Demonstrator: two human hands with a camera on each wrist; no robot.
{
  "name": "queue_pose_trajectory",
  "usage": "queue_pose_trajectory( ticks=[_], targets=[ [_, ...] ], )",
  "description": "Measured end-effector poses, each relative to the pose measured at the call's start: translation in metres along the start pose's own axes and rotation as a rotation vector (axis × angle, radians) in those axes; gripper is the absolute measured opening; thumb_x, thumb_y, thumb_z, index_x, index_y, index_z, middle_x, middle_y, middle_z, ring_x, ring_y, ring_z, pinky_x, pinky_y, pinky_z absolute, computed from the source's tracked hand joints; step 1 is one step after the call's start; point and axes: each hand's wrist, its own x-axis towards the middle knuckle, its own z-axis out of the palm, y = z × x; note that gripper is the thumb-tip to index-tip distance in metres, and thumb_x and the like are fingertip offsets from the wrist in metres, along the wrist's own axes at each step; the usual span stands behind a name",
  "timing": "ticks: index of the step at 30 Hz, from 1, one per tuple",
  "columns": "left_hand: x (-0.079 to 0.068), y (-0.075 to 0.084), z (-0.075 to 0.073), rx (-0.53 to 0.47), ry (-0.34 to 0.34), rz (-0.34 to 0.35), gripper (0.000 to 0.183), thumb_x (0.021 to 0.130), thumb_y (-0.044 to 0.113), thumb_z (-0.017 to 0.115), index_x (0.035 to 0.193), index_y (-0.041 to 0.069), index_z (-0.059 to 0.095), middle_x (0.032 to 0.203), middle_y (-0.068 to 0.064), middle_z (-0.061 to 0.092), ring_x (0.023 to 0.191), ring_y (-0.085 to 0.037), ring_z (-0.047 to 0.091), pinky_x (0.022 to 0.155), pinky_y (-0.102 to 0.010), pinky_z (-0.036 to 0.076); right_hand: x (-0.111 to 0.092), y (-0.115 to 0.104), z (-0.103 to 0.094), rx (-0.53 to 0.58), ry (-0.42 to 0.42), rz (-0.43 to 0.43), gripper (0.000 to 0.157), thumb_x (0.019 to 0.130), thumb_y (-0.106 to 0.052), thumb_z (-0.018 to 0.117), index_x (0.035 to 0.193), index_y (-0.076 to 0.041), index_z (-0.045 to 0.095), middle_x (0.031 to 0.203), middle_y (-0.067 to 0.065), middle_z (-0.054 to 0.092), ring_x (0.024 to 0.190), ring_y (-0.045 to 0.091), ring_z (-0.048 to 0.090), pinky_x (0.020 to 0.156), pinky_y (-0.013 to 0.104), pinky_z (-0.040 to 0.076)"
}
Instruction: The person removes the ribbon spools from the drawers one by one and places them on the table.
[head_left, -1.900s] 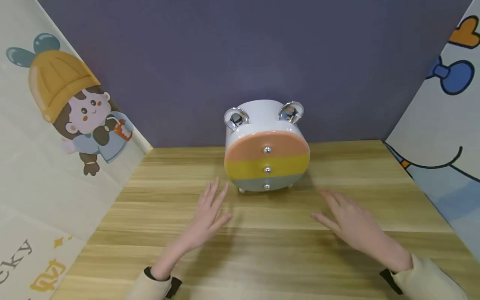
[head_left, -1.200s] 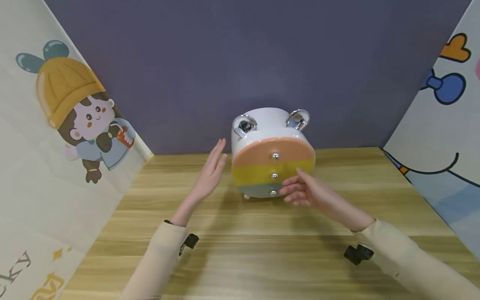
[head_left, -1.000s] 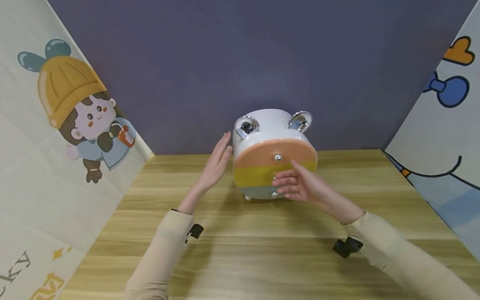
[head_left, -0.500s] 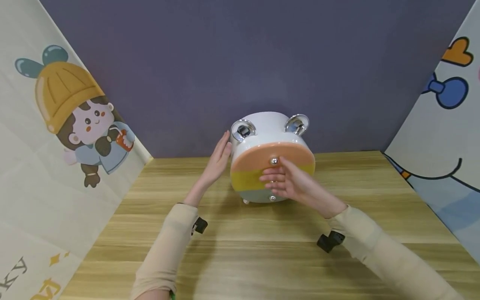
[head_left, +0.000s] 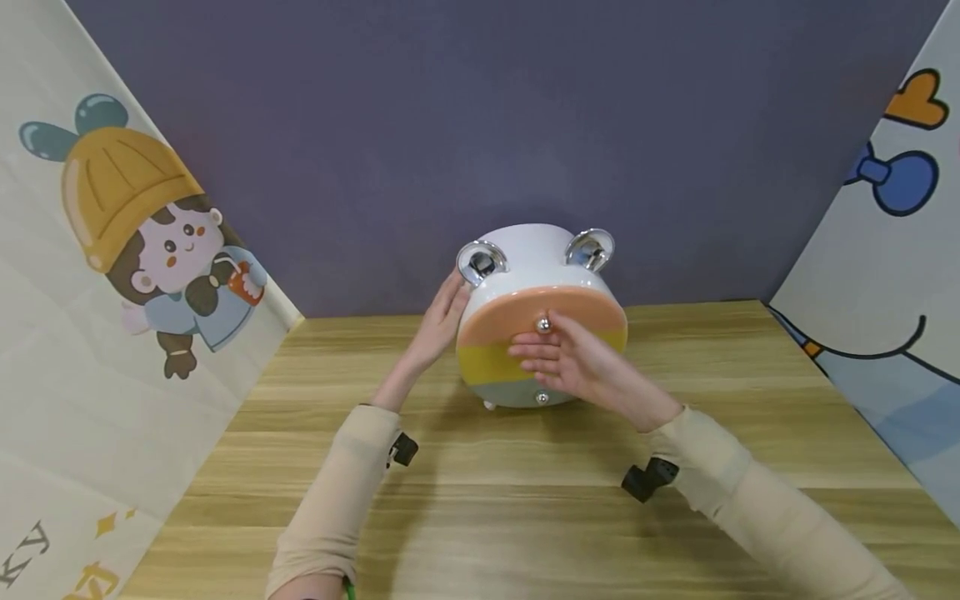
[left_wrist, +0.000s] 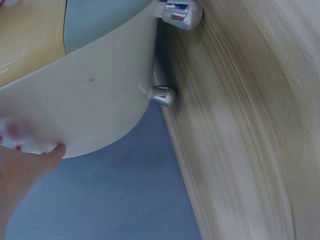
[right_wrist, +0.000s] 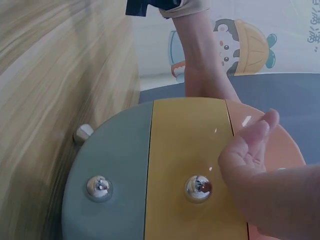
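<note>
A small rounded chest of drawers, white with an orange, yellow and grey-green striped front, stands on the wooden table. It has two chrome ears and a chrome knob on each drawer. My left hand lies along its left side, fingers extended back below the left ear; in the left wrist view its fingertips are at the white side wall. My right hand is before the front, thumb beside the top knob and fingers loosely bent below it. That hand covers the middle knob in the head view; the right wrist view shows this knob uncovered.
A dark wall rises right behind the chest. Cartoon-printed panels stand at the left and right of the wooden table. Short chrome feet hold the chest off the tabletop.
Both hands have come in from the near table to the chest. The left has reached its left side; the right has swung left across the front, up to the top knob. The drawers look unchanged.
</note>
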Motion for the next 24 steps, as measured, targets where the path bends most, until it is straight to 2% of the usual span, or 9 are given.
queue_pose_trajectory(
  ticks=[5,14,19,24],
  targets=[
    [0.0,-0.002,0.0,-0.035,0.007,-0.027,0.051,0.108,0.029,0.037,0.157,0.018,0.028,0.168,-0.005,0.017,0.156,-0.026,0.015,0.128,-0.051,0.012,0.0,0.0,0.0,0.112,-0.015,-0.002,0.051,0.108,-0.045,0.028,0.131,-0.003,0.046,0.111,-0.002,0.07,0.099,0.011,0.064,0.087,0.018,0.052],
    [0.0,-0.003,-0.002,-0.103,0.002,-0.036,0.051,0.107,0.03,0.042,0.156,0.016,0.033,0.167,-0.002,0.02,0.155,-0.023,0.017,0.128,-0.046,0.016,-0.001,0.0,0.001,0.186,-0.027,-0.005,0.046,0.108,-0.042,0.031,0.111,-0.011,0.065,0.104,-0.002,0.073,0.092,0.01,0.065,0.08,0.017,0.052],
    [-0.003,-0.007,-0.004,-0.156,-0.018,-0.056,0.052,0.107,0.032,0.042,0.156,0.019,0.031,0.168,0.004,0.017,0.156,-0.019,0.014,0.128,-0.044,0.015,0.0,0.001,0.002,0.208,-0.016,-0.008,0.045,0.108,-0.041,0.031,0.109,-0.012,0.066,0.102,-0.002,0.073,0.091,0.009,0.065,0.077,0.017,0.051],
    [-0.007,-0.016,-0.006,-0.22,-0.046,-0.051,0.053,0.107,0.023,0.042,0.157,0.015,0.028,0.168,0.006,0.014,0.156,-0.019,0.014,0.128,-0.044,0.017,0.0,0.003,0.004,0.228,-0.005,-0.011,0.044,0.108,-0.04,0.031,0.109,-0.012,0.065,0.102,-0.003,0.073,0.09,0.008,0.063,0.077,0.017,0.05]
  ],
)
